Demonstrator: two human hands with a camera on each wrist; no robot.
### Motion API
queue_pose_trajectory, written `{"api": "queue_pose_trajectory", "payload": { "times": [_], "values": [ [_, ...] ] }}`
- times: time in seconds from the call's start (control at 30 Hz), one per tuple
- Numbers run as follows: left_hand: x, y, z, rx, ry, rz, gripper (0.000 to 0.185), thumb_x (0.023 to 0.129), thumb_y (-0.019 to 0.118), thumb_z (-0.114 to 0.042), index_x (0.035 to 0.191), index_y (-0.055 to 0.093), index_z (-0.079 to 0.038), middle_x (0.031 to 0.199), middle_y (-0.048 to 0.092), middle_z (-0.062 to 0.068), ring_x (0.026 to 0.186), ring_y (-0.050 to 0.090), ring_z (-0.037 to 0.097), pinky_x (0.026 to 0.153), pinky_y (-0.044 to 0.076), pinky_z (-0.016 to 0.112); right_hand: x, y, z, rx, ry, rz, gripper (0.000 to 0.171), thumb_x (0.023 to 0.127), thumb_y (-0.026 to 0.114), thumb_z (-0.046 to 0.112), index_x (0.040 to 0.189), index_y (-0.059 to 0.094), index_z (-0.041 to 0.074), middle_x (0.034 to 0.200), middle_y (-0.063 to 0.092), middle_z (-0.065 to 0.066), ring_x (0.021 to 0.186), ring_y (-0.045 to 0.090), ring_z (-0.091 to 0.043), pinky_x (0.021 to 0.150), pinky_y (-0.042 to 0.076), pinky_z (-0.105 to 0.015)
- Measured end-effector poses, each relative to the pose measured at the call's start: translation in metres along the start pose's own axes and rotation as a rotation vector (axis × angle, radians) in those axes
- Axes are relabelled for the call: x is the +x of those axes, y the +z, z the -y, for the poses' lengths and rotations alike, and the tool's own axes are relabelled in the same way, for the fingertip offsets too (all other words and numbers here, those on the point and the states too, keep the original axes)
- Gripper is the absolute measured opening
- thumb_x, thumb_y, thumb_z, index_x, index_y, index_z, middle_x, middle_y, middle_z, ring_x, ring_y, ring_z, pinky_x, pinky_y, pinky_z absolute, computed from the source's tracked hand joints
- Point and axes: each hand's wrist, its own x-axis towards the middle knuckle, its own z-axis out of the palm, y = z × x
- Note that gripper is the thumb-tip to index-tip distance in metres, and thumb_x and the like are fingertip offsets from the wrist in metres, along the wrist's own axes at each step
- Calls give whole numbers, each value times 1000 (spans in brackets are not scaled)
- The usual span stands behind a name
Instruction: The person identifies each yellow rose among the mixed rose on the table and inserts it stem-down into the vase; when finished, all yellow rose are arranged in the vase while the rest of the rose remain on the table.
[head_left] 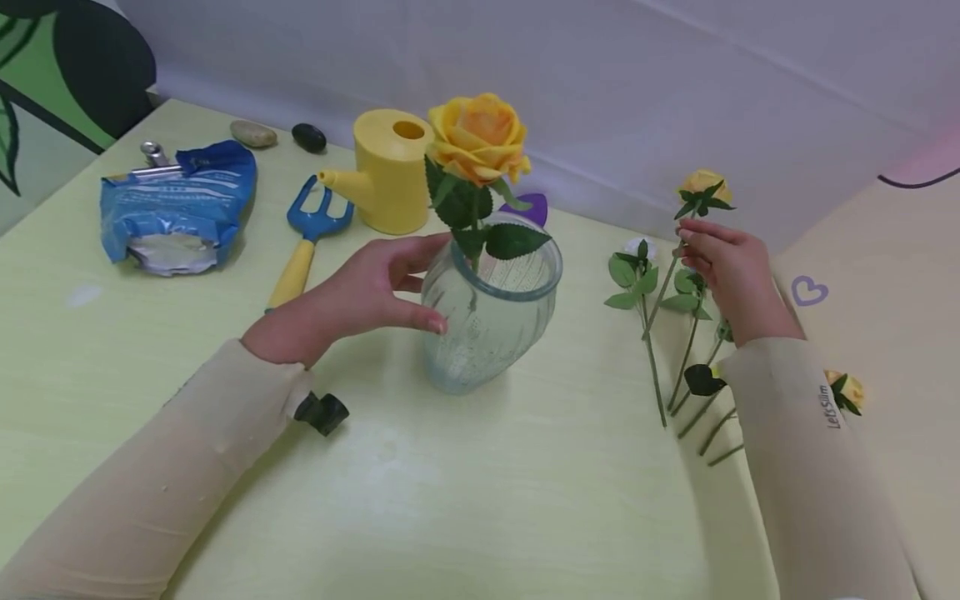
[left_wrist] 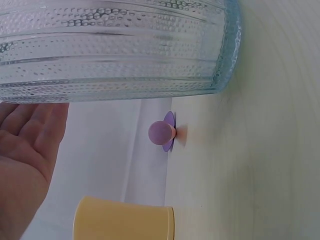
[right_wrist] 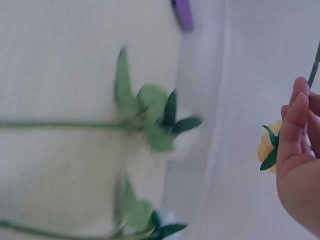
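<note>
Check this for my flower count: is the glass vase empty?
No, the glass vase holds one yellow rose, its stem down inside, seen from the head camera.

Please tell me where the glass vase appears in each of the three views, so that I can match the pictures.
Head view: the glass vase stands at the centre of the table, and the left hand touches its side.
Left wrist view: the glass vase fills the top of the picture, lying sideways there.
Right wrist view: it is not in the picture.
Shared landmark: the yellow watering can, behind the vase.
</note>
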Motion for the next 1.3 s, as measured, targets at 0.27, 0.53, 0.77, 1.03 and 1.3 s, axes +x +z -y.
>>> {"api": "queue_pose_trajectory", "payload": {
  "times": [0.27, 0.53, 0.77, 1.03, 1.3],
  "values": [
    [0, 0, 0, -9, -5, -2, 82, 74, 77, -16, 143, 34, -8, 143, 40, 6, 127, 41, 22, 98, 41, 41, -10, 47, 34, 225, -92, 72, 30, 78, 72, -1, 107, 65, -4, 105, 62, -13, 67, 60, -19, 61, 52, -20],
    [-1, -1, -2, -17, 6, -7, 79, 75, 76, -13, 142, 34, -7, 143, 40, 6, 127, 41, 22, 98, 40, 41, -31, 104, 67, 373, -177, 128, 26, 80, 67, -5, 106, 64, -8, 99, 61, -18, 62, 58, -24, 57, 53, -22],
    [0, 0, 0, -9, 7, -8, 80, 75, 76, -10, 143, 33, -5, 143, 39, 8, 127, 40, 22, 98, 41, 40, -45, 135, 69, 333, -280, 111, 18, 82, 63, -6, 100, 66, -8, 97, 61, -19, 63, 58, -24, 61, 52, -22],
    [0, 0, 1, -7, 18, -9, 81, 75, 76, -11, 143, 33, -5, 143, 39, 8, 127, 40, 22, 97, 41, 40, -51, 149, 63, 269, -480, 47, 18, 84, 62, -6, 101, 67, -5, 95, 59, -16, 64, 59, -23, 69, 52, -26],
    [0, 0, 2, -16, 36, -7, 82, 74, 77, -16, 142, 33, -4, 143, 39, 8, 127, 41, 22, 97, 42, 39, -69, 165, 53, 109, -575, 94, 19, 84, 63, -4, 102, 68, -2, 100, 62, -14, 66, 62, -24, 71, 53, -28]
  ]
}}
